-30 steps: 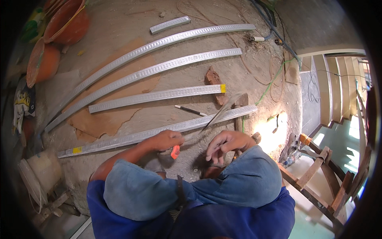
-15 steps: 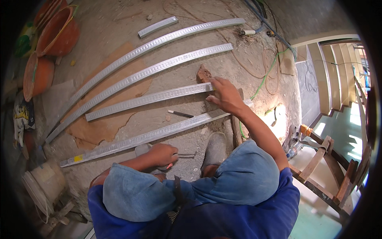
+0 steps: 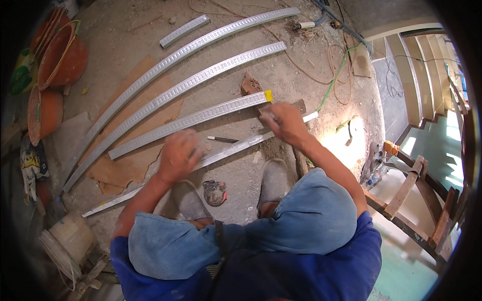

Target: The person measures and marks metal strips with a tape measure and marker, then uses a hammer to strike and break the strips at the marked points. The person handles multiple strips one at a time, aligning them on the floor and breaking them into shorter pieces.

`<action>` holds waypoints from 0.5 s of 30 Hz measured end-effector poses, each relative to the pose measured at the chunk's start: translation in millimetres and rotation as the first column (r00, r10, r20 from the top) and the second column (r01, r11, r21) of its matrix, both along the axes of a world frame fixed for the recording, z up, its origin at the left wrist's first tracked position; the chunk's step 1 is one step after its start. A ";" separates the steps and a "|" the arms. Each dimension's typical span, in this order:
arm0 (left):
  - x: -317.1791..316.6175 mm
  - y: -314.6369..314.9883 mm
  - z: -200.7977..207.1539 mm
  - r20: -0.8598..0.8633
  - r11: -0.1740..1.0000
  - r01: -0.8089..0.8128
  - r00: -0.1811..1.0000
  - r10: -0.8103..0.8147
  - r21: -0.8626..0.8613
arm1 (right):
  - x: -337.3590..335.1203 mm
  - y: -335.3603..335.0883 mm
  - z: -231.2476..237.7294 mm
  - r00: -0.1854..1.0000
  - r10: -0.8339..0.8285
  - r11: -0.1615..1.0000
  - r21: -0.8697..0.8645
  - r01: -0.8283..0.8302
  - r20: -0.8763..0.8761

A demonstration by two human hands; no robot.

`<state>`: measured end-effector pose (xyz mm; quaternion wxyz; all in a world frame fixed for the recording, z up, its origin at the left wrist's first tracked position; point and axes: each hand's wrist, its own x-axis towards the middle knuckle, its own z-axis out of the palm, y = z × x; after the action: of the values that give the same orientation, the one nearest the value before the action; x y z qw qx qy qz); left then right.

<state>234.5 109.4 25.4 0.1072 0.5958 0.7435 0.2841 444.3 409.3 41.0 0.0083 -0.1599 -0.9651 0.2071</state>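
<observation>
Smeared by motion, my left hand [image 3: 179, 154] is raised over the nearest silver metal channel [image 3: 226, 147], which slants across in front of my feet. My right hand [image 3: 287, 123] has its fingers curled inward above that channel's right part; what they hold, if anything, is hidden. Just beyond it ends the third metal channel [image 3: 191, 124], with a yellow patch at its tip. A black and red tape measure [image 3: 215, 193] rests on the floor between my feet. A thin black and white marker [image 3: 223, 139] lies between the two nearer channels.
Two longer channels, a middle one [image 3: 175, 85] and a far one [image 3: 201, 42], lie beyond, partly over cardboard [image 3: 120, 175]. Further off is a short channel piece [image 3: 185, 31]. Orange buckets [image 3: 63, 60] stand left, wooden framing [image 3: 401, 200] right. A green cable [image 3: 334, 88] crosses the floor.
My left hand has lifted from beside my foot, and the tape measure now shows on the floor there. My right hand has left the third channel's end and drawn slightly nearer, fingers curled.
</observation>
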 end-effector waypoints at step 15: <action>-46.3 20.2 -33.4 -0.042 0.944 -0.024 0.999 0.011 -0.330 | 58.2 -10.3 10.7 0.791 -0.399 0.850 -0.137 0.508 0.464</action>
<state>188.2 129.6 -8.0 0.1882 0.5684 0.7878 0.1444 502.5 399.0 51.7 -0.1693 -0.4287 -0.8415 0.2818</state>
